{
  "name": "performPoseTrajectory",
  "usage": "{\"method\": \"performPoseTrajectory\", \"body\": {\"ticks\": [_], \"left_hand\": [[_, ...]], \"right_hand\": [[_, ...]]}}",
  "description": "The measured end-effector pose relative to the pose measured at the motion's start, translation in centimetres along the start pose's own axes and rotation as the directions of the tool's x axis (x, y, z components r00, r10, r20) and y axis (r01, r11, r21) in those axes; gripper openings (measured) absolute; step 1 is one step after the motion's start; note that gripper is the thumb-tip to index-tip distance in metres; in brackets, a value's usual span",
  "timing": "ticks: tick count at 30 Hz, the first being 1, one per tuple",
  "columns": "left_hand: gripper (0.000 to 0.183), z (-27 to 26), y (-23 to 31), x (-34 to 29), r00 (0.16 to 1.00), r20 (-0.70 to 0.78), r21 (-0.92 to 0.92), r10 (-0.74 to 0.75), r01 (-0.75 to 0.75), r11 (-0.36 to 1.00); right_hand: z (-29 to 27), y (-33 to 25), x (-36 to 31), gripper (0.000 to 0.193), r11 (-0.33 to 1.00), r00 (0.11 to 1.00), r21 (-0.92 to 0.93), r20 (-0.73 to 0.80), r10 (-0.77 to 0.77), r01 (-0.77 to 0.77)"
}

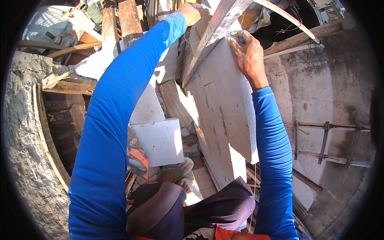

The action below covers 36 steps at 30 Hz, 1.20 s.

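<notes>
My left hand (189, 13) reaches to the far end, beside the top of a long, pale straight bar (214, 34). Its fingers are closed together, and what they hold is hidden. Right of the bar, my right hand (249, 56) is at the top edge of a wall of pale grey blocks (218, 94). Thumb and fingers are pinched; what is between them is too small to make out. The bar leans at a slant against the wall's far part. A thin white string (253, 188) hangs below the wall's near corner, by my right forearm.
A handsaw with an orange handle (139, 159) stands by my feet, next to a loose white block (159, 140). Wooden planks (130, 22) rise at the far left. A rough plastered wall (24, 132) borders the left; a stained wall (308, 88) borders the right.
</notes>
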<state>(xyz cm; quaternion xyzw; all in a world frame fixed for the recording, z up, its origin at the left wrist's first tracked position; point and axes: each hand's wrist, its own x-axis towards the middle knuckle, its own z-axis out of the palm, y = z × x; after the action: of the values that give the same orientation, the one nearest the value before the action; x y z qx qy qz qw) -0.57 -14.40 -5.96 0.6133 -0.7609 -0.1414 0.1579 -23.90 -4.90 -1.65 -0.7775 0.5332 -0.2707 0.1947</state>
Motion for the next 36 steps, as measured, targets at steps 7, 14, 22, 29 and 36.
{"method": "performPoseTrajectory", "body": {"ticks": [7,14,22,29,36], "left_hand": [[0.025,-3.3,1.3,1.7,0.997,-0.072,-0.173,0.035,-0.047,0.984],[0.021,-3.0,0.7,-3.8,0.737,-0.646,-0.445,-0.198,-0.154,0.882],[0.040,0.9,4.4,-16.0,0.961,0.274,-0.936,-0.027,0.260,-0.237],[0.012,3.0,5.0,-12.3,0.972,0.225,-0.756,0.067,0.218,-0.617],[0.011,2.9,6.3,-12.6,0.944,0.260,-0.764,-0.202,0.073,-0.641]], "right_hand": [[1.3,2.9,6.6,0.037,0.609,0.981,0.777,0.196,0.009,-0.161],[-0.9,-2.2,2.0,0.029,0.233,0.925,0.916,0.257,0.280,-0.325],[0.7,-3.4,-5.1,0.025,0.427,0.941,0.848,0.218,0.260,-0.315],[0.0,-4.1,0.1,0.015,0.068,0.810,0.907,0.336,0.481,-0.417],[-1.1,1.9,5.2,0.026,0.404,0.817,0.724,0.565,0.118,-0.559]]}}
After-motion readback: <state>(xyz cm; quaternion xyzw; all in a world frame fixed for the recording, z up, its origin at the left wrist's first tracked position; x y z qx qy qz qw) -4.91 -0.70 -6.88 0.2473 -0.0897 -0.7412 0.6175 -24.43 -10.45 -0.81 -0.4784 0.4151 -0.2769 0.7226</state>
